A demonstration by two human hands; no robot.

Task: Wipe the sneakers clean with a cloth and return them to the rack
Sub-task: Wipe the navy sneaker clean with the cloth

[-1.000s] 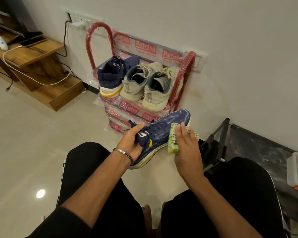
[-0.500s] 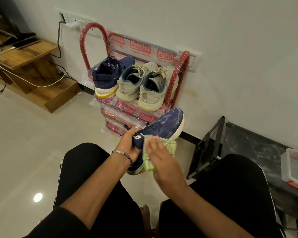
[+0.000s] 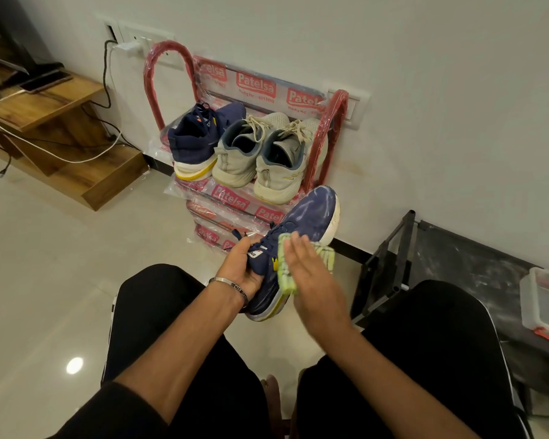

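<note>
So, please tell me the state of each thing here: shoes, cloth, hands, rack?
Navy shoe: off the rack, held tilted, toe up.
Cloth: folded, pressed on the shoe's side.
Left hand: grips the shoe near its heel.
Right hand: flat on the cloth.
Second navy shoe: on the rack.
Two beige shoes: on the rack, laced.
Rack: plastic-wrapped, upright.

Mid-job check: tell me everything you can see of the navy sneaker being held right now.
The navy sneaker has a dark blue knit-looking upper with pale streaks at the toe, a white sole with a yellow edge, navy laces and a white tongue label. It is held above the floor in front of the red rack, toe tilted up and away toward the wall, heel low. The left hand grips it at the collar; the right hand, fingers straight, presses a green cloth against its side.
</note>
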